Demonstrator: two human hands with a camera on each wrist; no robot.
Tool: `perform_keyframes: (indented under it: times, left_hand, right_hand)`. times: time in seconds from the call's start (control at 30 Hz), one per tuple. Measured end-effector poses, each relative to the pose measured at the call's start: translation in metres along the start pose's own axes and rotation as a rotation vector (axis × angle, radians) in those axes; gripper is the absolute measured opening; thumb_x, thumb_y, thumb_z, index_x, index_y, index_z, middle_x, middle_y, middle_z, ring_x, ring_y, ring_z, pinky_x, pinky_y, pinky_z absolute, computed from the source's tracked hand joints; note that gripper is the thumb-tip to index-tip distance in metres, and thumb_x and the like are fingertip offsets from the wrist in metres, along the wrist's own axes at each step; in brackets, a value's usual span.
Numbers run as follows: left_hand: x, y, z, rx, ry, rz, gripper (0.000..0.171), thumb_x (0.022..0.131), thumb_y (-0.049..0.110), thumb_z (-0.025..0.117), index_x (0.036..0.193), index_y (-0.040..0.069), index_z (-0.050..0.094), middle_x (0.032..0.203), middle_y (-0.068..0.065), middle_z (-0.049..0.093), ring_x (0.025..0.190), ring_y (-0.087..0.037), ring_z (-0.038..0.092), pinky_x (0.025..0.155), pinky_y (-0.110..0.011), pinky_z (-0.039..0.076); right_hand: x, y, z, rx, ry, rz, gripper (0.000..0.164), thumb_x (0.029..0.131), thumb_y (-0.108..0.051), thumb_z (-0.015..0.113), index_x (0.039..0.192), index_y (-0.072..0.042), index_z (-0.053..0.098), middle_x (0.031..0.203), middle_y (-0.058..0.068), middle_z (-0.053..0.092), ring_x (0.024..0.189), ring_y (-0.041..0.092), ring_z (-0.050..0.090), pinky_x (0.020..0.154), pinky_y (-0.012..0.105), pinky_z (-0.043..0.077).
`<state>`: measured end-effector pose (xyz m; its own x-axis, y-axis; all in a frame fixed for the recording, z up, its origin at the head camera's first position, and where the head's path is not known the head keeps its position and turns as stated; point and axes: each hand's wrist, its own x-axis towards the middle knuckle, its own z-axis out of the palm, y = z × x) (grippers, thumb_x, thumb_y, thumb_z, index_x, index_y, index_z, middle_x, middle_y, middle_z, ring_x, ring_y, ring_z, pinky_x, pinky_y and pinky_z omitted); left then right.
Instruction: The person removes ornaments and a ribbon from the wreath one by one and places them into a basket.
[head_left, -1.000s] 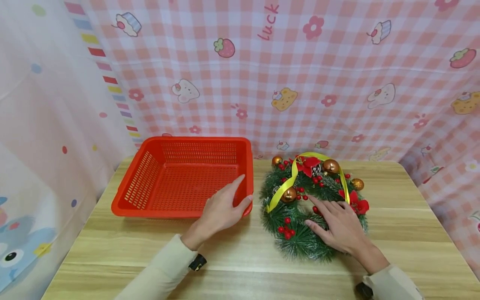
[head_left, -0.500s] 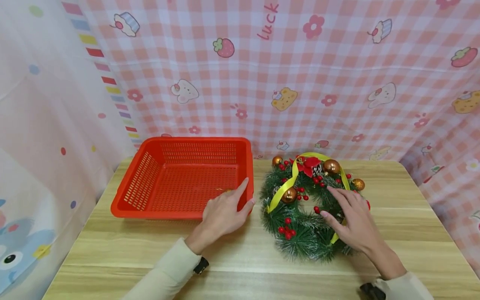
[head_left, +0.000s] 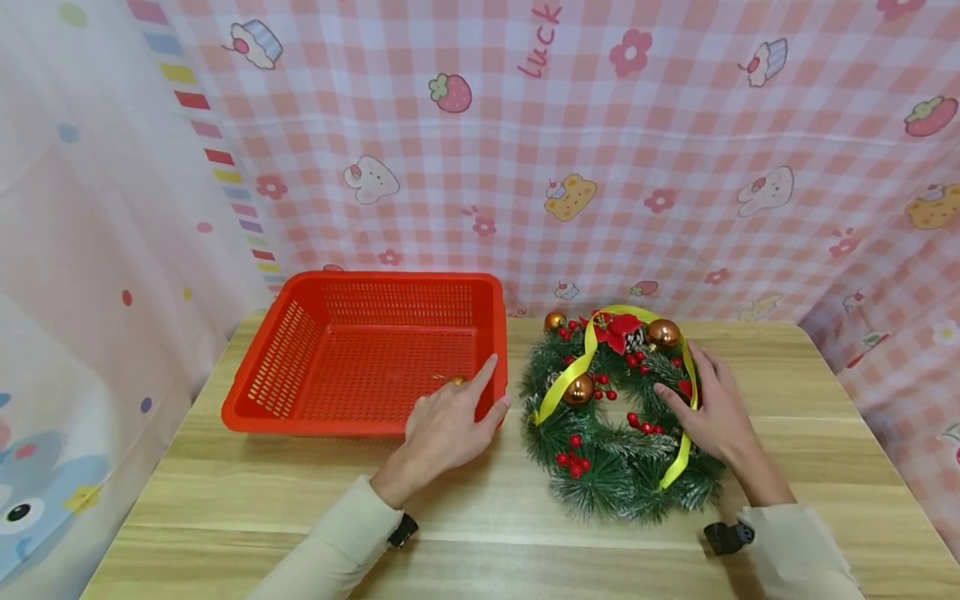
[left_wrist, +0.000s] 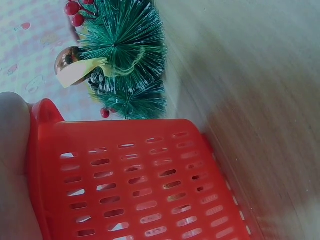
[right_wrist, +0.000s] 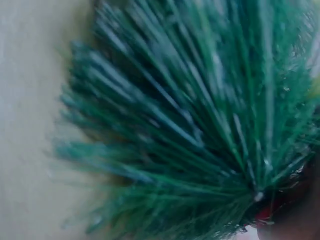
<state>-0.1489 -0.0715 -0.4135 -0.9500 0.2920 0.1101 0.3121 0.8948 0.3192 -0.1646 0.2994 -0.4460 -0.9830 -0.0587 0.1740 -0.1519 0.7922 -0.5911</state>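
Observation:
A red slotted plastic basket (head_left: 247, 400) stands at the left of the table. My left hand (head_left: 442, 433) rests over its front right corner, index finger straight against the inner side and thumb on the rim. By that finger a small golden ornament (head_left: 457, 380) shows inside the basket. To the right lies a green Christmas wreath (head_left: 600, 487). My right hand (head_left: 723, 412) is at its right side, thumb on the inner branches and fingers toward the outer edge, spread apart. A bit of red flower (head_left: 686, 388) shows between them. The hand hides the gold glitter ball there.
A yellow ribbon (head_left: 573, 367) loops over the wreath. Shiny copper balls (head_left: 663, 332), red berries (head_left: 574, 462) and a red poinsettia (head_left: 617, 332) sit in its greenery. The wooden table (head_left: 525, 542) backs onto a pink checked curtain (head_left: 510, 208).
My right hand has moved right from the wreath's middle to its right side, uncovering inner berries and the ribbon's end. My left hand shifted slightly right along the basket corner; the golden ornament now shows beside it.

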Motion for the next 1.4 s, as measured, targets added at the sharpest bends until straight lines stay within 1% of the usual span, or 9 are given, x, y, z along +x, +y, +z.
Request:
perform_keyframes:
  times: [0.33,0.43,0.5,0.6,0.73,0.87,1.03,1.23,1.4]
  left_hand:
    - [0.001,-0.002,-0.001,-0.001,0.024,-0.003,0.064,0.099,0.054,0.047,0.155,0.026,0.034,0.061,0.001,0.047,0.054,-0.017,0.045,0.039,-0.029,0.034]
    - [0.001,0.0,-0.003,-0.052,0.033,-0.013,0.064,0.098,0.052,0.051,0.154,0.024,0.037,0.087,-0.006,0.067,0.074,-0.022,0.06,0.047,-0.032,0.044]
    - [0.001,0.004,-0.005,-0.099,0.062,-0.01,0.063,0.097,0.047,0.057,0.152,0.019,0.042,0.114,-0.011,0.068,0.096,-0.028,0.063,0.064,-0.039,0.053]
    - [0.001,0.016,-0.009,-0.193,0.158,0.05,0.056,0.094,0.034,0.066,0.143,0.011,0.052,0.135,-0.013,0.06,0.119,-0.031,0.055,0.091,-0.048,0.051]
    - [0.005,0.042,-0.011,-0.366,0.23,0.215,0.042,0.092,0.02,0.07,0.131,0.007,0.061,0.13,-0.01,0.062,0.12,-0.027,0.054,0.1,-0.044,0.047]
    - [0.011,0.068,-0.007,-0.5,0.125,0.317,0.037,0.096,0.019,0.065,0.131,0.01,0.059,0.129,-0.005,0.063,0.12,-0.021,0.056,0.101,-0.037,0.048]
    - [0.023,0.082,0.004,-0.468,0.014,0.328,0.038,0.099,0.021,0.062,0.135,0.013,0.057,0.134,-0.002,0.06,0.126,-0.02,0.053,0.105,-0.037,0.045]
    - [0.034,0.085,0.018,-0.441,-0.019,0.31,0.037,0.098,0.018,0.063,0.134,0.012,0.059,0.138,-0.002,0.057,0.131,-0.022,0.046,0.109,-0.038,0.042]
    - [0.036,0.087,0.027,-0.405,0.015,0.259,0.038,0.094,0.011,0.066,0.131,0.011,0.059,0.135,-0.005,0.059,0.127,-0.025,0.049,0.104,-0.038,0.046]
  right_hand:
    - [-0.003,-0.003,0.007,-0.017,-0.084,0.051,0.094,0.097,-0.046,0.059,0.16,-0.014,-0.004,0.161,0.031,0.0,0.142,0.059,0.007,0.1,0.08,0.019]
    - [-0.004,-0.004,0.008,-0.032,-0.094,0.073,0.094,0.097,-0.047,0.057,0.16,-0.013,-0.003,0.16,0.032,-0.002,0.141,0.06,0.007,0.1,0.08,0.018]
    - [-0.005,-0.005,0.008,-0.039,-0.105,0.084,0.093,0.098,-0.048,0.056,0.16,-0.012,-0.003,0.16,0.033,-0.003,0.141,0.061,0.006,0.101,0.08,0.017]
    - [-0.006,-0.004,0.009,-0.053,-0.12,0.091,0.092,0.098,-0.049,0.053,0.16,-0.01,-0.002,0.159,0.035,-0.001,0.14,0.063,0.006,0.102,0.079,0.015]
    - [-0.007,-0.003,0.009,-0.062,-0.126,0.091,0.09,0.099,-0.049,0.052,0.16,-0.009,-0.001,0.158,0.037,0.002,0.139,0.064,0.007,0.102,0.079,0.015]
    - [-0.006,-0.003,0.009,-0.066,-0.134,0.086,0.09,0.099,-0.05,0.051,0.159,-0.008,-0.001,0.157,0.038,0.004,0.139,0.064,0.008,0.103,0.078,0.015]
    - [-0.006,-0.004,0.01,-0.068,-0.138,0.086,0.09,0.099,-0.05,0.05,0.159,-0.008,-0.001,0.157,0.038,0.005,0.139,0.063,0.008,0.103,0.078,0.015]
    - [-0.007,-0.003,0.009,-0.065,-0.13,0.092,0.089,0.099,-0.051,0.049,0.159,-0.008,0.0,0.157,0.038,0.005,0.139,0.063,0.008,0.102,0.078,0.016]
    - [-0.008,-0.002,0.007,-0.075,-0.13,0.089,0.089,0.099,-0.052,0.049,0.159,-0.008,0.0,0.156,0.038,0.007,0.139,0.062,0.009,0.102,0.078,0.016]
